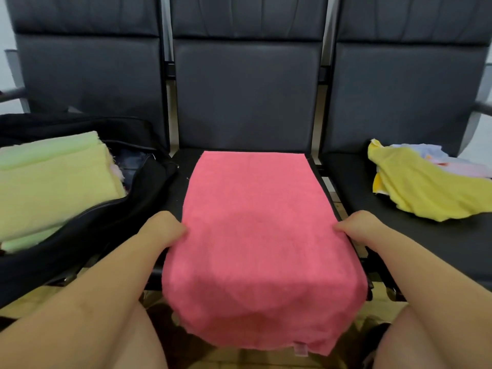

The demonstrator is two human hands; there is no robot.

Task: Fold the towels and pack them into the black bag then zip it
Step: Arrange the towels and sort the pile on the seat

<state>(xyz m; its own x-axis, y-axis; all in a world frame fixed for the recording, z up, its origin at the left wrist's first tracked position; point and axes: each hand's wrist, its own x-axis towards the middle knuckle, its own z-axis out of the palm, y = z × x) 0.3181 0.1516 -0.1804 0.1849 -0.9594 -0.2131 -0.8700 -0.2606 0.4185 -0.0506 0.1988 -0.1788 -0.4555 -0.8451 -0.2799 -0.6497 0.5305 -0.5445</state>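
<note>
A pink towel lies spread flat on the middle seat, and its near end hangs over the seat's front edge. My left hand pinches the towel's left edge and my right hand pinches its right edge, both about halfway along. On the left seat the black bag lies open with folded pale yellow and green towels stacked inside. A loose heap of unfolded towels, yellow on top with pale blue and pink beneath, rests on the right seat.
Three dark padded seats stand in a row with metal gaps between them. A metal armrest juts out at the far right. Tiled floor and my knees show below the seat edge.
</note>
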